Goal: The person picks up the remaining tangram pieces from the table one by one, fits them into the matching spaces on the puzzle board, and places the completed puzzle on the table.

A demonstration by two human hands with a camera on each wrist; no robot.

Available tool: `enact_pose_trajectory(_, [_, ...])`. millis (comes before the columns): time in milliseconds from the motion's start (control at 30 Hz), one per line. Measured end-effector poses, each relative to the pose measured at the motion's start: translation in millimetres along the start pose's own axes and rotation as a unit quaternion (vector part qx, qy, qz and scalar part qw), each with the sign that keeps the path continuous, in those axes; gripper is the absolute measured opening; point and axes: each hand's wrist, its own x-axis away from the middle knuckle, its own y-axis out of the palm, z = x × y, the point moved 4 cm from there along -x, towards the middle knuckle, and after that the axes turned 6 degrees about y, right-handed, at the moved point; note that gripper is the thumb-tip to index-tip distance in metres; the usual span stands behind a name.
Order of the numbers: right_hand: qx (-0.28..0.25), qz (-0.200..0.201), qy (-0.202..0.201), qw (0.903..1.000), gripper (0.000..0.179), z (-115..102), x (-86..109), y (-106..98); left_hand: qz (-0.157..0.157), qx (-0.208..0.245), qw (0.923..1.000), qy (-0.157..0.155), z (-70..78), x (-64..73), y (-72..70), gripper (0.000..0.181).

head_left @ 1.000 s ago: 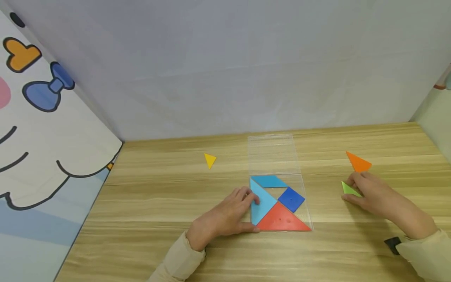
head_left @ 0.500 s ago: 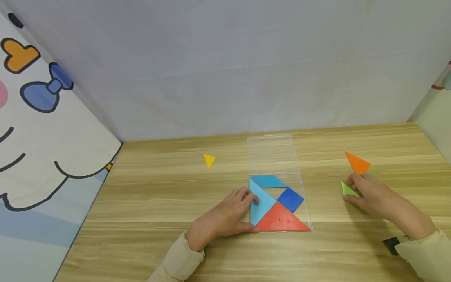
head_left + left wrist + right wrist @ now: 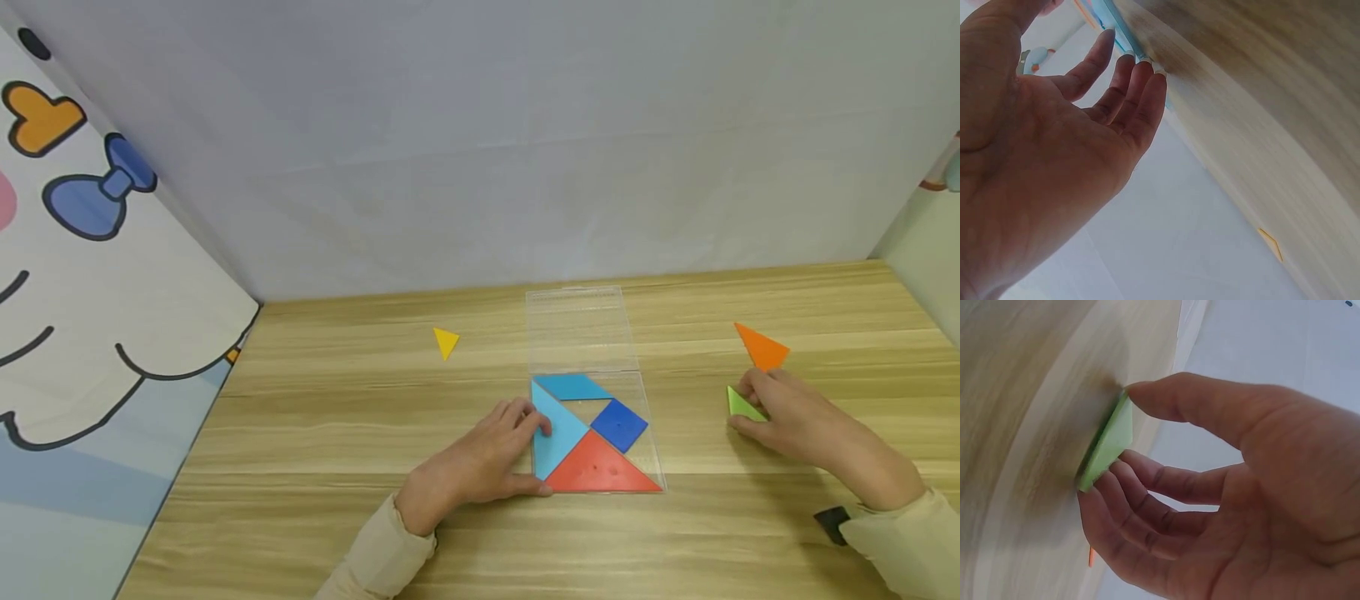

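Note:
A clear plastic tangram case [image 3: 649,462] lies unfolded on the wooden table. In it sit a light blue triangle [image 3: 561,443], a red triangle [image 3: 604,469], a blue square [image 3: 619,426] and a blue parallelogram [image 3: 574,387]. My left hand [image 3: 491,457] rests at the case's left side, loosely bent fingertips on the light blue triangle and thumb by the front corner. Over to the right, my right hand [image 3: 802,421] pinches a green triangle [image 3: 742,405] between thumb and fingertips; the right wrist view has this green triangle [image 3: 1113,440] tilted close over the wood.
Just beyond the right hand lies an orange triangle [image 3: 763,346]. A yellow triangle [image 3: 446,342] is at the back left. The case's transparent lid [image 3: 579,333] lies flat behind the tray. A white cloth wall [image 3: 525,167] stands along the table's back edge.

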Motion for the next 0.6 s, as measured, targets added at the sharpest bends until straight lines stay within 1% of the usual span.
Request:
enact_pose_trajectory(233, [0.005,0.004,0.004,1.0000,0.034,-2,-0.3,0,0.004,-0.003,1.0000,0.003,-0.2,0.0,-0.2,0.057])
enact_pose_trajectory(367, [0.010,0.019,-0.014,0.9997,0.033,-7,-1.2,-1,0.008,-0.004,1.0000,0.005,-0.5,0.2,-0.2,0.057])
enact_pose_trajectory(533, [0.009,0.039,-0.032,0.9987,0.043,-12,-2.1,1,0.007,-0.004,1.0000,0.003,0.1,0.4,-0.3,0.057])
enact_pose_trajectory(600, [0.013,0.041,-0.034,0.9985,0.044,-14,-1.9,2,0.007,-0.004,1.0000,0.003,0.3,0.4,-0.3,0.057])
